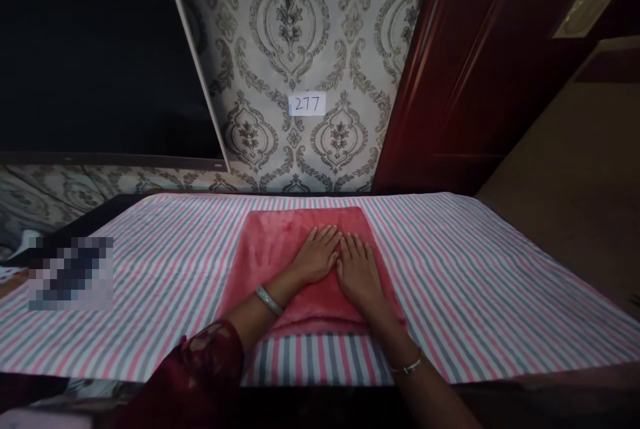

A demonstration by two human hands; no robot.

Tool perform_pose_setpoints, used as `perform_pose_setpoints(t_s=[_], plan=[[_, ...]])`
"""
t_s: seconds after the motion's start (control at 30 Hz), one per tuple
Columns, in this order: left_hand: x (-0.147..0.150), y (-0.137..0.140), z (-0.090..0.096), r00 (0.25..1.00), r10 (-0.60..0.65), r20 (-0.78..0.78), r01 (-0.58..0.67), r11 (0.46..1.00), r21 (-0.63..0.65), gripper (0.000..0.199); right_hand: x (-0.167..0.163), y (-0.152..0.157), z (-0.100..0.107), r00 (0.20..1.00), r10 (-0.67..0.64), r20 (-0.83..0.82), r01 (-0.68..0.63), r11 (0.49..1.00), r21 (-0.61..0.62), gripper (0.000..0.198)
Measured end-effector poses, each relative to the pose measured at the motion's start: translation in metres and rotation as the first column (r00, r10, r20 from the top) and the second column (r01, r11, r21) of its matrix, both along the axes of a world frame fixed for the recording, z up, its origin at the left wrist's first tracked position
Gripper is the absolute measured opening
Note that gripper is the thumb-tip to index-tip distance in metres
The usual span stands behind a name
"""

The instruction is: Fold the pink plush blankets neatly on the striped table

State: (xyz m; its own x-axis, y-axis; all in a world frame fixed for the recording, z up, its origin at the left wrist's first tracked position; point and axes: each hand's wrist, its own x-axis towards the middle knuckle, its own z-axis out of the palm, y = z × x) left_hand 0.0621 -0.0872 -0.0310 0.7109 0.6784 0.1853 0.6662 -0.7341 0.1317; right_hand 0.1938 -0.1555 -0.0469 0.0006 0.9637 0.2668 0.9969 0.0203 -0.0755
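A folded red plush cloth (270, 242) lies flat on a striped sheet (165, 282) that covers the table. Its near edge shows a fold. My left hand (317, 256) rests palm down on the upper middle of the plush cloth, fingers stretched out. Just to its right, my right hand (359, 269) also lies flat on the cloth, its fingers pointing toward the wall. The fingertips of both hands come close together, and neither hand grips anything. Faint press marks show in the pile left of my hands.
A large dark screen (100, 56) stands at the back left. Behind the table is a patterned wall with a paper label (307, 104) reading 277. A dark red door frame (440, 82) rises at the back right. A blurred-out patch covers something on the sheet's left side.
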Motion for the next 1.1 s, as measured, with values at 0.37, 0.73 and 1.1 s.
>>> perform_pose_setpoints(t_s=[0.37,0.73,1.1], plan=[[-0.058,0.049,0.032,0.965,0.205,-0.162,-0.210,0.978,-0.010,0.060,0.002,-0.001,-0.003,1.000,0.009,-0.004,-0.009,1.000,0.023,0.058],[-0.089,0.065,0.050,0.834,0.520,-0.186,-0.518,0.853,0.065,0.067,-0.003,-0.002,0.012,0.998,0.013,-0.064,-0.014,1.000,-0.011,0.057],[0.045,0.053,0.043,0.987,-0.119,-0.105,0.095,0.974,-0.207,0.057,0.001,-0.022,0.011,0.993,0.007,-0.120,-0.007,1.000,0.001,0.053]])
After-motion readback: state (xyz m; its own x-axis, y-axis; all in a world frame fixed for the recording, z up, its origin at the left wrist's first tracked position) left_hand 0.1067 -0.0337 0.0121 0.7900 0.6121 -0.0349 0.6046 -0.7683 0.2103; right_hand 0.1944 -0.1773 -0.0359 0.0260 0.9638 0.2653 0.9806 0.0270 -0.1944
